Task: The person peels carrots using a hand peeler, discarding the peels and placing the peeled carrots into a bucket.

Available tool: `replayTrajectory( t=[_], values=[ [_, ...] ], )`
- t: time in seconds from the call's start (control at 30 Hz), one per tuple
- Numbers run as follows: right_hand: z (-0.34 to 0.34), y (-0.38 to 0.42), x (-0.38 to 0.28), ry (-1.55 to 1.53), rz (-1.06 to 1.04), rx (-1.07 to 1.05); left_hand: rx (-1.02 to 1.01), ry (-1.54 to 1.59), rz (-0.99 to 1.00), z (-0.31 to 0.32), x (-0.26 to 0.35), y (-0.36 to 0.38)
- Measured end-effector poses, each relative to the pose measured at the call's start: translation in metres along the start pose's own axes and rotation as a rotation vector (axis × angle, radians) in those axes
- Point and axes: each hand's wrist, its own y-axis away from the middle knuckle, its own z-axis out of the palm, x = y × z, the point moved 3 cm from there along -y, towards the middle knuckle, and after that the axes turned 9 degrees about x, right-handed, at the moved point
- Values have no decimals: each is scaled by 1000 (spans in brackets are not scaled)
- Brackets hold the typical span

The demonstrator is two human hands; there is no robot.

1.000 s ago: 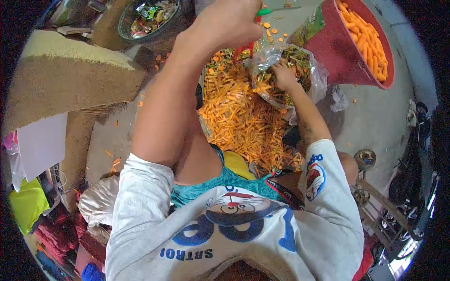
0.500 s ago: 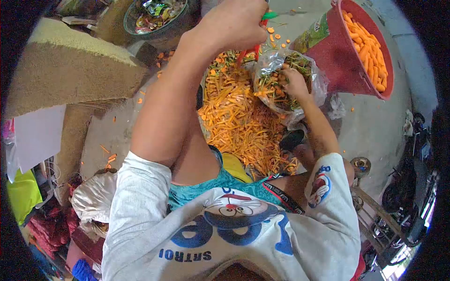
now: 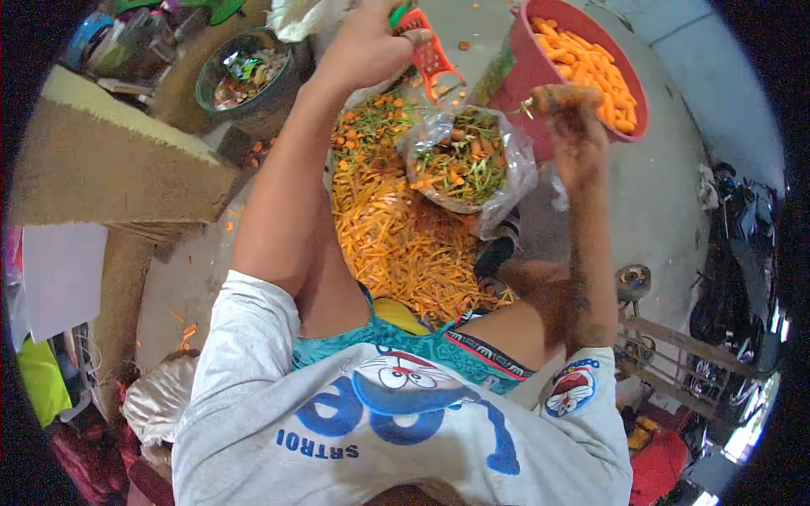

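High in the view, my left hand [image 3: 375, 46] is closed round an orange-red slotted tool [image 3: 433, 61] with a green part, which looks like a peeler. My right hand [image 3: 580, 139], somewhat blurred, grips a brown, unpeeled carrot [image 3: 557, 98] in front of the red bucket's rim. Below and between the hands stands an open clear plastic bag [image 3: 516, 173] holding carrots and green stem bits. Orange peelings [image 3: 384, 219] lie in a heap between my legs, with carrot slices and green trimmings at its far end.
A red bucket [image 3: 506, 101] of peeled carrots stands at the upper right. At the upper left is a dark bowl [image 3: 207, 88] with wrappers and scraps. A brown padded block [image 3: 126, 156] is on the left, and a metal rack [image 3: 675, 358] on the right.
My right hand has come out of the bag and moved up and right, now with a carrot. The tool in my left hand shows more fully. The whole view has shifted.
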Motion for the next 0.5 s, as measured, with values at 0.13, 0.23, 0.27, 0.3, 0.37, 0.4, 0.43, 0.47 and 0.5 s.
replayTrajectory(
  t=[0.13, 0.23, 0.27, 0.3, 0.37, 0.4, 0.43, 0.47, 0.5],
  values=[
    [-10, 2, 38, -503, 198, -550, -115, 415, -206, 25, 6, 3],
    [12, 45, 34, 44, 269, 229, -177, 539, -274, 40, 16, 12],
    [8, 46, 35, 44, 273, 229, -177, 539, -277, 51, 13, 14],
    [7, 45, 36, -11, 280, 143, -160, 542, -249, 66, 8, 16],
    [8, 47, 36, -62, 296, 53, -203, 519, -156, 83, 11, 20],
    [13, 52, 32, -97, 290, 79, -200, 518, -161, 84, 20, 23],
    [18, 57, 27, -132, 282, 106, -217, 499, -133, 85, 30, 27],
    [25, 59, 21, -132, 284, 108, -234, 480, -102, 87, 37, 31],
    [32, 61, 15, -127, 318, 129, -230, 601, 58, 92, 42, 34]
  ],
)
